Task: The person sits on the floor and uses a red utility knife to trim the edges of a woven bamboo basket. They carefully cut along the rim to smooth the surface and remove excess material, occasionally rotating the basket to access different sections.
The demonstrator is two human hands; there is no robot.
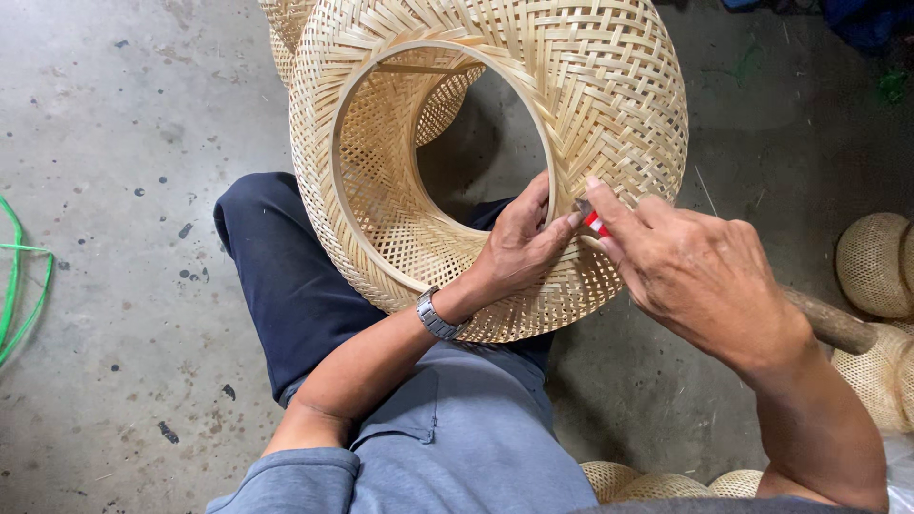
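A large round woven bamboo shade (581, 86) with a wide ring opening rests tilted on my lap. My left hand (522, 246) grips its inner rim at the lower right, fingers curled over the ring; a metal wristwatch (436, 316) sits on that wrist. My right hand (700, 271) is closed on a small red-handled tool (592, 221), whose tip meets the weave right beside my left fingertips. Most of the tool is hidden in my hand.
Grey concrete floor (114, 314) lies all around. Smaller woven bamboo pieces sit at the right edge (871, 262) and below by my arm (657, 484). A wooden handle (833, 324) pokes out behind my right wrist. Green strapping (17, 286) lies at far left.
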